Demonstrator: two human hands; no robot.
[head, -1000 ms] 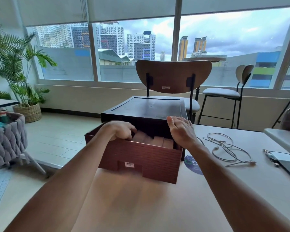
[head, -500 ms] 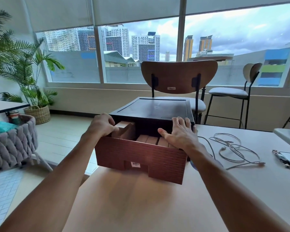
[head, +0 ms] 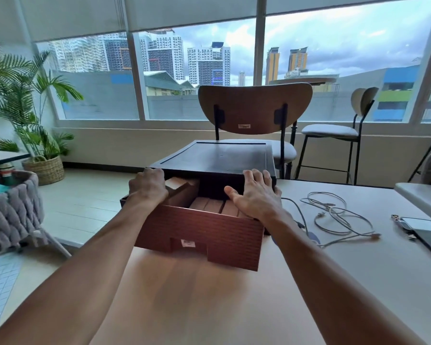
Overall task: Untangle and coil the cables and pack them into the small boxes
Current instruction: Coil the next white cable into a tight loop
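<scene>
A brown ribbed drawer sticks out toward me from under a black cover on the table. Several small brown boxes lie in a row inside it, and one small box at the left stands tilted up. My left hand curls over the cover's front left corner. My right hand lies with straight fingers on the cover's front right edge, thumb spread over the drawer. A tangle of white and grey cables rests on the table to the right, apart from both hands.
The pale table carries a phone near its right edge. A wooden-backed chair stands behind the black cover, with a stool further right. A woven grey seat and a potted palm are at the left.
Both hands left the drawer's inside and rose to the black cover's front edge. One small box at the left now stands tilted up.
</scene>
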